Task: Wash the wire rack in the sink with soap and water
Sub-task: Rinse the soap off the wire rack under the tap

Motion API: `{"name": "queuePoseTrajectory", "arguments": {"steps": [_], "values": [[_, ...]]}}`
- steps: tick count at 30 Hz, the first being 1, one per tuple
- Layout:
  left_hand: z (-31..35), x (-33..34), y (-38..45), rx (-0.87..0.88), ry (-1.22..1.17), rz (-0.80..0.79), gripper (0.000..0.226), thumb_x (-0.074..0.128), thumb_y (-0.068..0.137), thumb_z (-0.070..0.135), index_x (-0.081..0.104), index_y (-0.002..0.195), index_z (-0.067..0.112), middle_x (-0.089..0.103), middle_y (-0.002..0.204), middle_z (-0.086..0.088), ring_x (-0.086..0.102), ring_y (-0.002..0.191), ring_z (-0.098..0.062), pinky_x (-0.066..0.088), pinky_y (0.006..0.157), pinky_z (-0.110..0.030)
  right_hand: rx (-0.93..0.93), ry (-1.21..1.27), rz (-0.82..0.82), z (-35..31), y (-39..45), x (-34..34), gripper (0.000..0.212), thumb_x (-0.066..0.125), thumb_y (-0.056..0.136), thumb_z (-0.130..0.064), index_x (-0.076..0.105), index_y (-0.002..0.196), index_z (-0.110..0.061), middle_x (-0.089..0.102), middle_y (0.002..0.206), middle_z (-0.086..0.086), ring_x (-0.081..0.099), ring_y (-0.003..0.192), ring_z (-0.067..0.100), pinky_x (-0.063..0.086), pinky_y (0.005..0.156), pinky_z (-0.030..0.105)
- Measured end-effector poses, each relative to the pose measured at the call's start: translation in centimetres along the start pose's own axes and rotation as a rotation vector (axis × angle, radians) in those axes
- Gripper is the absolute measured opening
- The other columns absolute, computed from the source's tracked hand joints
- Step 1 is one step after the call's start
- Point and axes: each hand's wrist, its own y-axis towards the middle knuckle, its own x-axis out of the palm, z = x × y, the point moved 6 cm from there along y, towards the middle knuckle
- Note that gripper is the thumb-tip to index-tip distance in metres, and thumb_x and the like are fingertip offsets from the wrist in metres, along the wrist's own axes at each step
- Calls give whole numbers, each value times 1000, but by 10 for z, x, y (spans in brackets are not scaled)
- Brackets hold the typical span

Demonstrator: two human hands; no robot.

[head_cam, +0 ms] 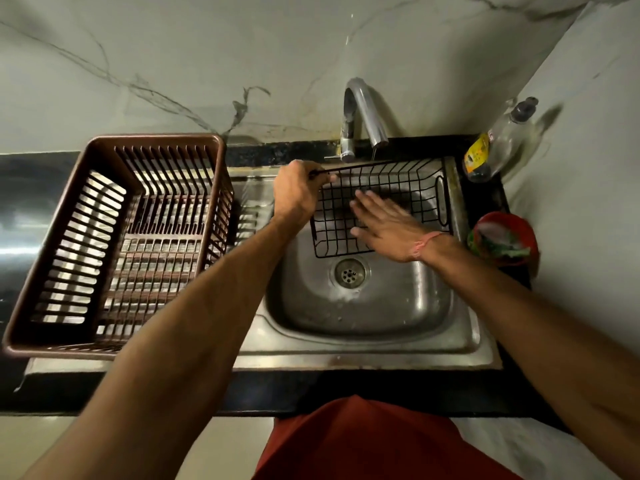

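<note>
Right now, fingers: the left hand has its fingers curled round the top rim wire at the left end of the black wire rack; the right hand lies flat, fingers straight and slightly apart, on the rack's grid
Rack: tilted in the steel sink, at the back of the basin just under the tap, its near edge just behind the drain
Water: no stream visible from the tap; the basin near the drain looks wet
Soap: the dish soap bottle stands right of the tap; I see no suds on the rack
Scrubber: a red bowl right of the sink holds something green, untouched
Brown plastic crate: left of the sink
Progress: probably early or mid-wash; soaping and rinsing seem left
</note>
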Motion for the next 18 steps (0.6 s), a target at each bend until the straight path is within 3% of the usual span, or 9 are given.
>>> {"name": "queuePoseTrajectory", "arguments": {"steps": [3,7,9,13,15,18], "values": [[6,-6,4,6,-19,45,18,79,93,45,83,97,28,73,78,16,69,73,-1,62,72,-31,169,-26,72,24,-6,-12,80,7,101,-72,-18,162,-27,-31,167,-5,-25,155,17,-3,129,54],[17,1,10,-14,-14,76,13,81,94,42,82,92,29,75,76,14,70,72,-5,63,73,-36,452,111,102,17,-3,-17,89,13,101,-72,-17,161,-13,-33,165,12,-27,154,35,-8,125,58],[23,4,11,-10,6,81,11,82,93,41,83,94,30,75,78,15,69,71,-2,63,74,-35,398,126,75,-11,6,-14,88,13,102,-69,-16,161,-11,-32,166,13,-29,152,40,-12,123,59],[24,1,14,9,25,60,13,83,92,40,84,97,28,76,82,14,69,74,-1,61,74,-30,118,87,-19,-57,13,-2,78,10,105,-62,-9,164,-16,-25,170,2,-24,156,22,-5,128,54],[18,-6,14,16,47,50,14,83,93,39,84,100,26,79,88,12,71,78,-3,63,79,-32,94,107,-7,-49,7,-5,79,10,104,-67,-8,164,-20,-26,169,-2,-23,156,17,-2,129,49],[5,-16,14,-3,61,35,14,81,94,37,84,103,26,77,89,15,69,79,1,62,81,-29,193,116,100,-8,-6,-15,77,13,104,-67,-10,164,-26,-27,168,-4,-24,155,20,2,128,54]]}}
